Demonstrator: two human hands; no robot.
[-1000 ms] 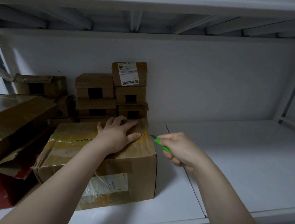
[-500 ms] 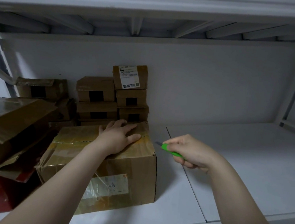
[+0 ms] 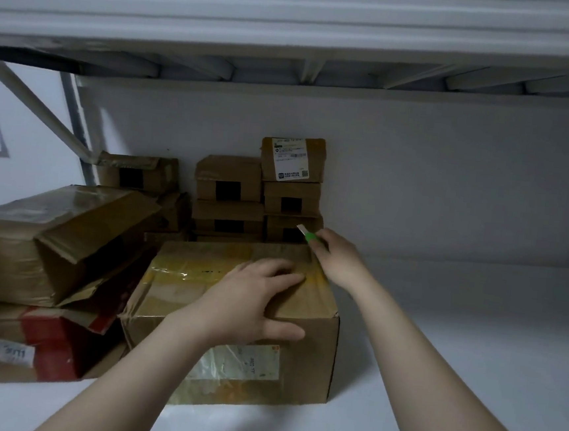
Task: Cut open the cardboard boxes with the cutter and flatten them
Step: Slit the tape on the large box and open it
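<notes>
A taped brown cardboard box (image 3: pixel 301 361) stands on the white shelf, a worn label on its front face. My left hand (image 3: pixel 251 302) lies flat on its top near the front edge, the thumb hooked over onto the front face. My right hand (image 3: pixel 337 261) grips a green cutter (image 3: pixel 310 237) at the box's far right top corner. Its short blade sticks out up and to the left, above the box's far edge. The cutter's handle is mostly hidden inside the fist.
Small brown boxes (image 3: pixel 260 196) are stacked against the back wall behind the big box. Crushed opened cartons (image 3: pixel 50 239) lie on a red-and-brown box (image 3: pixel 41 342) at the left. The white shelf (image 3: pixel 472 335) stretches to the right. An upper shelf (image 3: pixel 292 27) hangs low overhead.
My right hand with the cutter has moved from beside the box's right side up to its far right top corner. The left hand has slid toward the front edge. The view came closer.
</notes>
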